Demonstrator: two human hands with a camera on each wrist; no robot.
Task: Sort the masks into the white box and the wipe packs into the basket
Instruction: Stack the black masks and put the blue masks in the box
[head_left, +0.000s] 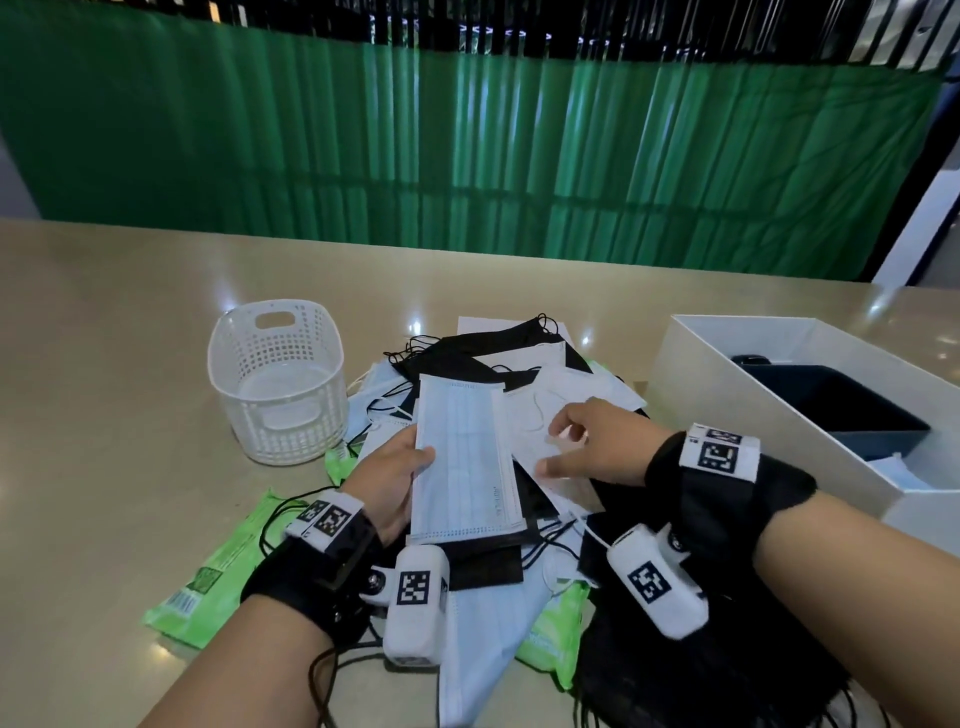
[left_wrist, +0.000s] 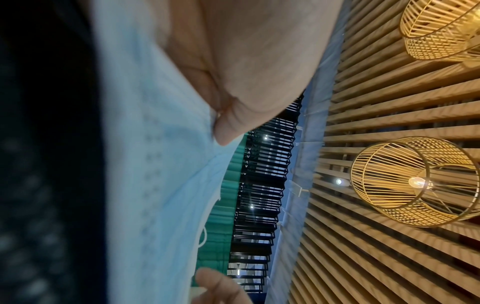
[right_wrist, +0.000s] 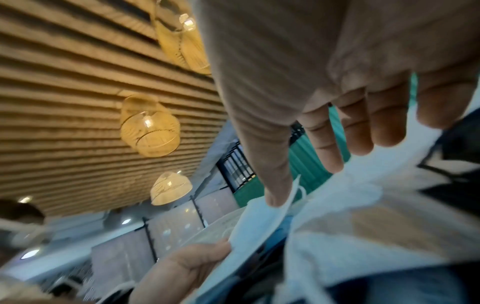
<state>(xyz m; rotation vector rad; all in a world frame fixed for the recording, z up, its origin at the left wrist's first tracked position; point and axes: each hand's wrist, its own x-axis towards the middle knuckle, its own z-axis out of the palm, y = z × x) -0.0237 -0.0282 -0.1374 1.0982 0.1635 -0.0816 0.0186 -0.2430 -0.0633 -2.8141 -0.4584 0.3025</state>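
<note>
Our left hand (head_left: 395, 478) grips the light, limp blue mask (head_left: 465, 462) by its long edge, while our right hand (head_left: 597, 447) hovers with relaxed fingers.

black wrist wraps (head_left: 306, 577), white marker-tagged cameras (head_left: 415, 603) — both wrists

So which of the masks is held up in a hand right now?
The light blue mask, gripped at its edge by the left hand. It is lifted; the other masks, black and white, lie in the pile below.
</note>
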